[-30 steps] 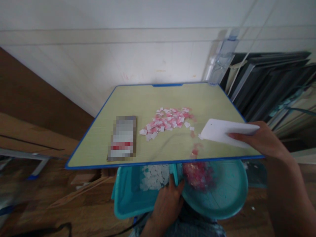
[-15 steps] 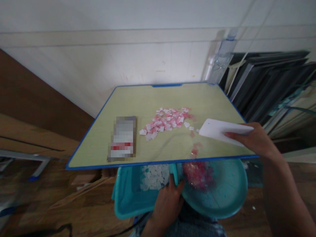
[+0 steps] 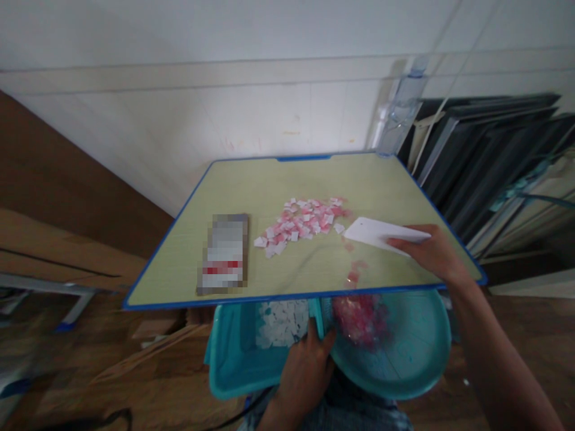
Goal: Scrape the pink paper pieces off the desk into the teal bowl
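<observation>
My right hand is closed around a white plastic scraper, a flat sheet held tilted just above the yellow board. The scraper's left end is close beside a pile of small pink and white square pieces. A few pink pieces lie apart, near the front edge. Below that edge, my left hand grips the meeting rims of a teal rectangular basin and a teal round basket. White pieces lie in the basin, and shiny pink ones in the basket.
A pixelated, phone-like rectangle lies at the board's left. A clear plastic bottle stands at the back right corner against the wall. Dark flat panels lean at the right, and cardboard is at the left.
My right hand has moved left with the scraper, bringing its end nearer the pile. My left hand keeps its hold on the rims.
</observation>
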